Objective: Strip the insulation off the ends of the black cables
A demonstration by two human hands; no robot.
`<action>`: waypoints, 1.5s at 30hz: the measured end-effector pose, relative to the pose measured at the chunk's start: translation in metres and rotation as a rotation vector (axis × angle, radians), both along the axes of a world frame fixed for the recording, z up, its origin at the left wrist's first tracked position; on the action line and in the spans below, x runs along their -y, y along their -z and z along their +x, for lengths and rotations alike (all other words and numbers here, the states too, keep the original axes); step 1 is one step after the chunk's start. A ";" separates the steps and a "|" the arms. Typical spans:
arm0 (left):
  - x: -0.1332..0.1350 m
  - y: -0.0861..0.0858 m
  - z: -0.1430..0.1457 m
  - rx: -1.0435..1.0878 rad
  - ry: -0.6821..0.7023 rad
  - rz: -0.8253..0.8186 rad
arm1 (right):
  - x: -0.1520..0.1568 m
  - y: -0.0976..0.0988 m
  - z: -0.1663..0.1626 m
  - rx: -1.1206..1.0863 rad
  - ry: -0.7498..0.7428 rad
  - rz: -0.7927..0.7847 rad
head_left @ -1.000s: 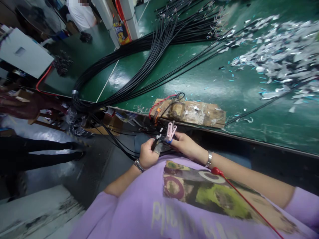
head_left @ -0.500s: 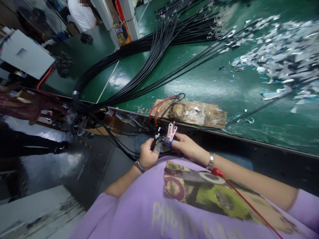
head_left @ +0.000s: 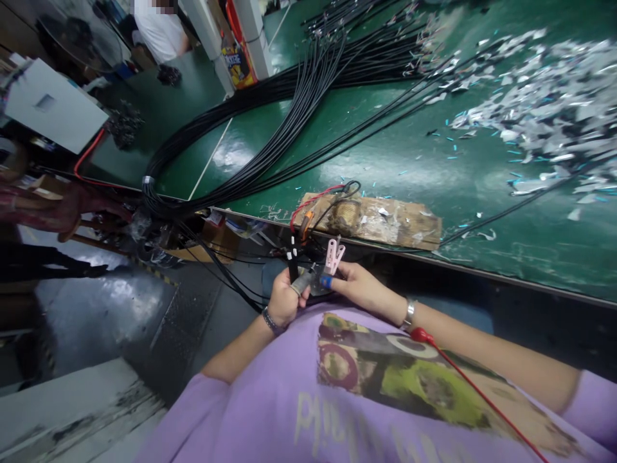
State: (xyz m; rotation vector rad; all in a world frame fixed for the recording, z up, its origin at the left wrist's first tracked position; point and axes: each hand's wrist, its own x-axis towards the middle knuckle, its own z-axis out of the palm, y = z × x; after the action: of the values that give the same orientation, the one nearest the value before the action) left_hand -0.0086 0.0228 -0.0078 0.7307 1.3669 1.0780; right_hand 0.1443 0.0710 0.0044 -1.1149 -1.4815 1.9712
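My left hand [head_left: 283,299] is closed around a short upright stretch of black cable [head_left: 293,265] with small white pieces along its top. Grey wrapping covers the thumb, which points toward my other hand. My right hand [head_left: 355,283] is bent inward just beside it, fingers curled, with blue wrapping at the thumb tip. A pale pink clothespin [head_left: 333,256] stands upright at those fingers, its handle ends up. Whether the fingers grip it or something dark beneath it, I cannot tell. Both hands are in front of my body, below the bench edge.
A worn wooden board [head_left: 400,222] lies along the edge of the green bench [head_left: 395,151], near an orange-handled tool [head_left: 305,226]. A large bundle of black cables [head_left: 202,132] loops across the bench and over its edge. Silvery scraps [head_left: 544,103] are heaped right. A person [head_left: 159,32] is at far left.
My left hand has turned, so the cable now stands more upright and farther left of the clothespin. The grey-wrapped thumb now points up and right. My right hand has barely moved.
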 end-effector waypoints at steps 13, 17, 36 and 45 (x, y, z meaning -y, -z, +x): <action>0.000 0.004 0.000 0.186 0.078 -0.006 | -0.003 0.001 0.014 0.064 -0.017 0.360; 0.000 0.004 -0.002 0.136 0.038 -0.017 | -0.001 0.008 0.022 0.078 -0.091 0.453; -0.003 0.007 0.000 0.083 0.146 -0.048 | 0.000 -0.005 0.007 -0.149 0.175 -0.063; -0.004 0.003 0.001 0.073 0.151 -0.079 | -0.004 0.007 0.013 -0.076 0.238 0.116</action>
State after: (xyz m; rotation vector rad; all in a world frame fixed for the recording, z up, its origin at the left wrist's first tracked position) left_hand -0.0073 0.0266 -0.0105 0.7177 1.2644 0.9179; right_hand 0.1573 0.0745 -0.0024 -1.0991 -1.3382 1.7246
